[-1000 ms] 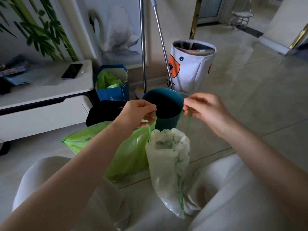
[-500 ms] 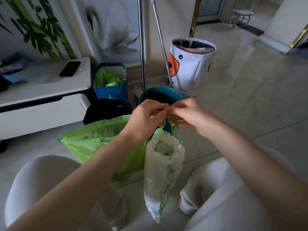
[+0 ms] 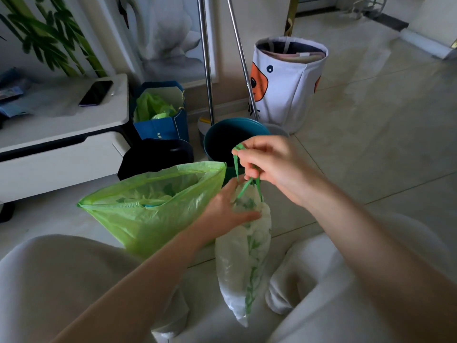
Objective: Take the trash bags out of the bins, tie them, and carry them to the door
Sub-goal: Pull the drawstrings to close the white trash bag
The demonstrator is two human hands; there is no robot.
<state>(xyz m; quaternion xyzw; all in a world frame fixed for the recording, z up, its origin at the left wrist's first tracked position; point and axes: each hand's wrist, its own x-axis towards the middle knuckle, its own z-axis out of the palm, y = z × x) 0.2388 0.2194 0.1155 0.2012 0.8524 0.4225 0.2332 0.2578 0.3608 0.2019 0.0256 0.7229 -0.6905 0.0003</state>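
The right hand [image 3: 268,167] is pinched shut on the green drawstring [image 3: 247,186], lifting it so the white trash bag [image 3: 243,258] hangs in front of the teal bin [image 3: 222,134]. The left hand [image 3: 227,209] clasps the bag's neck, apparently steadying it for knotting.

A pale tiled floor [image 3: 371,134] with a dull sheen runs back toward a doorway at the top right, where daylight falls brighter. The wall [image 3: 158,33] at the back carries a mural of green bamboo leaves [image 3: 49,38] and a white swan. A low white cabinet [image 3: 61,149] with a drawer stands at the left, a dark phone [image 3: 96,92] lying flat on its top. Two metal poles [image 3: 206,70] lean against the wall.
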